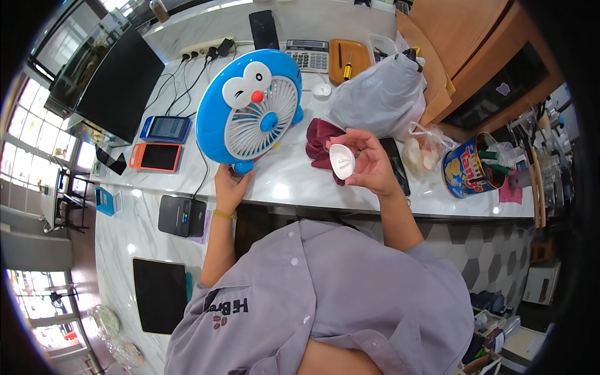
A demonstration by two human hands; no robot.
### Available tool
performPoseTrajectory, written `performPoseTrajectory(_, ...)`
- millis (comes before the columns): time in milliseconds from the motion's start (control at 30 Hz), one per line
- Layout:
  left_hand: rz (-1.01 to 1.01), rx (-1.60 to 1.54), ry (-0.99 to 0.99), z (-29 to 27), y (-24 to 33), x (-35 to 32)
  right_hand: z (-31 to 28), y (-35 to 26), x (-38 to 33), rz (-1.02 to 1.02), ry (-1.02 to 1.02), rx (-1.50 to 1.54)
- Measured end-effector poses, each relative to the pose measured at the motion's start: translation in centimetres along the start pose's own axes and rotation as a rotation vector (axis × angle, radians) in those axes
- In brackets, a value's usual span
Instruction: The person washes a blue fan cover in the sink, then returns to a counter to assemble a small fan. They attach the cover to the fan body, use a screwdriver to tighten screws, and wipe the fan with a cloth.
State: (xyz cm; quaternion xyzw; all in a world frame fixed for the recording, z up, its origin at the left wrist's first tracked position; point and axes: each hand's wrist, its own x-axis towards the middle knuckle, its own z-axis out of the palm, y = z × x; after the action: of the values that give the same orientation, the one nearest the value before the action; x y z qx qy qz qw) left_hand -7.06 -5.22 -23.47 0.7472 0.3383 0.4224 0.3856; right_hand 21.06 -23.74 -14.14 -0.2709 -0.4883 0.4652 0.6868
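Observation:
A blue fan (209, 122) with a cartoon face, red nose and white grille (244, 139) stands tilted on the marble-look counter. At its lower edge, my left hand (230, 189) grips it, with the fingers partly hidden behind the fan. Between the thumb and fingers of my right hand (373, 164) is a small white round piece (342, 161), its hollow side with a small raised part turned to me. Behind that hand lies a crumpled maroon cloth (320, 139). Farther back, another small white round piece (322, 90) rests on the counter.
Behind the fan are a calculator (307, 57) and an orange-brown tray (340, 53) holding a yellow-handled screwdriver (348, 67). A stuffed plastic bag (381, 94) and blue tin (462, 167) stand at right. Left are an orange-cased device (156, 157), cables and a black card-reader-like box (181, 215).

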Motion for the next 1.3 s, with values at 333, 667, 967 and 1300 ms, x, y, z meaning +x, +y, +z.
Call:
performPoseTrajectory(333,0.012,0.022,0.012,0.2,0.8,0.0,0.6,1.9,0.9,0.074,-0.043,0.111)
performPoseTrajectory(667,-0.08,-0.022,0.038,0.1,0.3,0.0,0.8,6.2,3.1,0.305,0.177,-0.298)
performPoseTrajectory(967,-0.13,-0.087,0.026,-0.2,0.0,-0.1,-3.8,4.4,12.5,0.319,0.02,-1.741)
performPoseTrajectory(1300,-0.007,-0.143,0.042,-0.1,-0.2,0.0,-3.8,3.7,14.2,0.178,0.26,-1.56)
